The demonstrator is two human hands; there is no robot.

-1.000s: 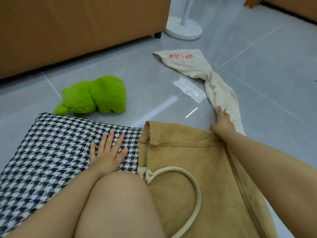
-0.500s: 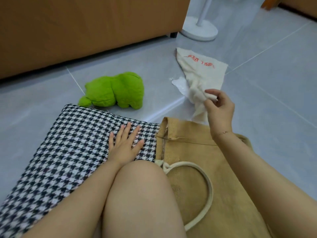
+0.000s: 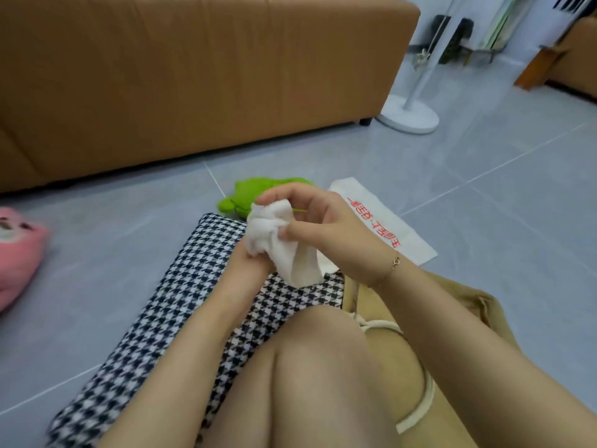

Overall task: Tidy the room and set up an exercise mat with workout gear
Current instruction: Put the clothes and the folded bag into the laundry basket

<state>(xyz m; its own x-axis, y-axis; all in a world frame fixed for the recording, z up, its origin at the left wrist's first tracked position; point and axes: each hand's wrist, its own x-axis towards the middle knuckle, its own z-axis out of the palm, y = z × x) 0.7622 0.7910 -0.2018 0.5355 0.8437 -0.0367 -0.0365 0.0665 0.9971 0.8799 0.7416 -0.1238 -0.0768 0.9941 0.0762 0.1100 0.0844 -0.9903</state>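
Observation:
A cream cloth with red lettering (image 3: 384, 221) trails from the floor up into both my hands, its bunched end (image 3: 274, 240) held above a black-and-white houndstooth cushion (image 3: 181, 305). My right hand (image 3: 326, 227) pinches the bunched cloth from above. My left hand (image 3: 248, 263) grips it from below and is mostly hidden behind the cloth. A tan tote bag with a cream handle (image 3: 420, 367) lies under my right forearm. My bare knee fills the lower middle.
A green plush toy (image 3: 255, 192) lies just beyond my hands. A pink plush (image 3: 16, 253) sits at the left edge. A brown sofa (image 3: 193, 76) spans the back, with a white fan base (image 3: 410, 114) to its right. Grey tiled floor surrounds everything.
My right hand pulled the cream cloth in from the floor and up over the cushion. My left hand left the cushion and took hold of the cloth. The view tilted up.

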